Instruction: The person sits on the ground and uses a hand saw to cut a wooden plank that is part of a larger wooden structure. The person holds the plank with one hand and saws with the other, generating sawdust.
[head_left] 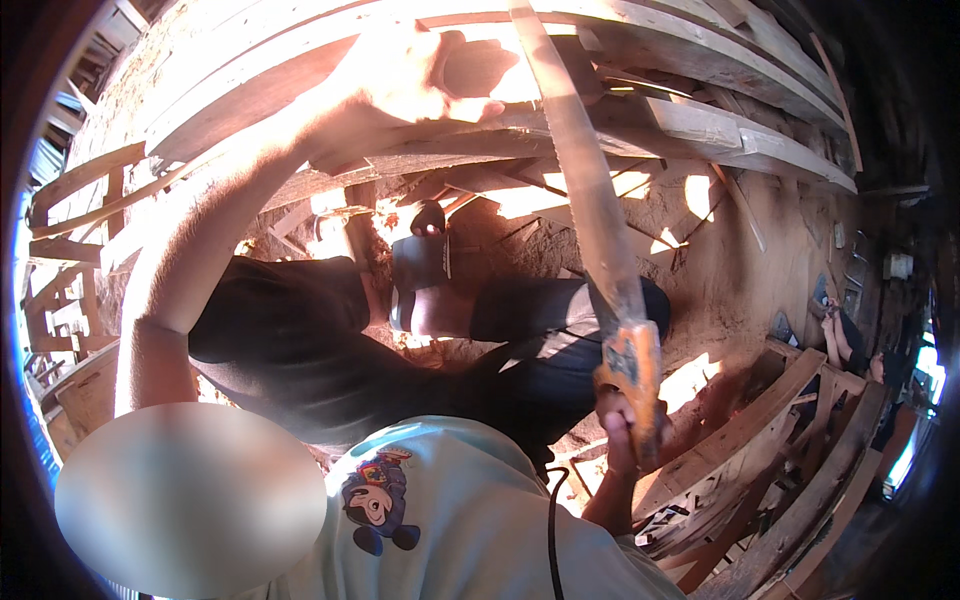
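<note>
My right hand is wrapped round the worn orange handle of a handsaw, low on the right. Its long blade rises up and to the left, crossing in front of the wooden beams, and its tip reaches the upper edge. With the arm stretched out, my left hand grips a wooden beam left of the blade. Thumb and fingers lie apart around a shaded brown part of the wood; strong glare washes out much of that hand. Whether the saw's teeth touch the wood, I cannot tell.
More long beams run across the top. Wood scraps lie on the dusty ground beneath, by my legs in dark clothing. A wooden frame stands at right, with another person beyond. Stacked lumber fills the left.
</note>
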